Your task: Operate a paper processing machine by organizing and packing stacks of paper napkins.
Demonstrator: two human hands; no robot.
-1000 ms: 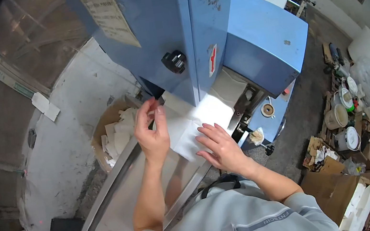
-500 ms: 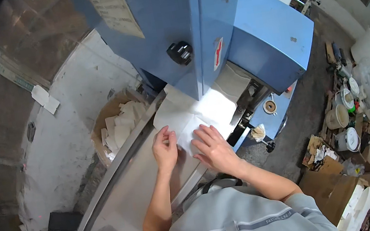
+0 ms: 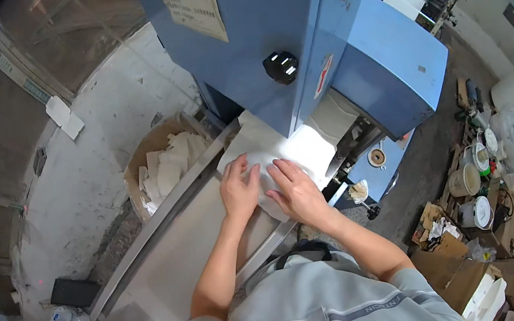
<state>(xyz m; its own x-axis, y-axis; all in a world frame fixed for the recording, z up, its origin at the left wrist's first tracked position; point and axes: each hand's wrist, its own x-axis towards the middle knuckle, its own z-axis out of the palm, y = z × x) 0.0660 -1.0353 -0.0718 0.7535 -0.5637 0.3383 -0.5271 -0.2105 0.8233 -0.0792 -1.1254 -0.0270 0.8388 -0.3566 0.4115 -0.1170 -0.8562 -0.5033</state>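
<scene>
White paper sheets [image 3: 252, 136] lie on the metal table where it meets the blue machine, brightly lit on their right part. My left hand [image 3: 240, 190] rests on the near left part of the paper, its fingers slightly bent and the thumb apart. Close beside it, my right hand [image 3: 296, 189] lies palm down on the paper with fingers stretched toward the machine. Both hands are open, and the paper directly beneath them is hidden. Just beyond, the lower corner of the blue machine [image 3: 243, 75] overhangs the sheets; it carries a black knob [image 3: 281, 67].
The metal table [image 3: 173, 268] runs toward the lower left. Beside its raised edge stands a carton [image 3: 134, 180] of crumpled paper. A blue side housing [image 3: 393, 65] and a small blue shelf [image 3: 373, 172] are at the right. Buckets [image 3: 477, 213] and cartons crowd the right-hand floor.
My left hand has moved further onto the paper, closer to my right hand. The whole view has shifted a little, with the machine now further right in it.
</scene>
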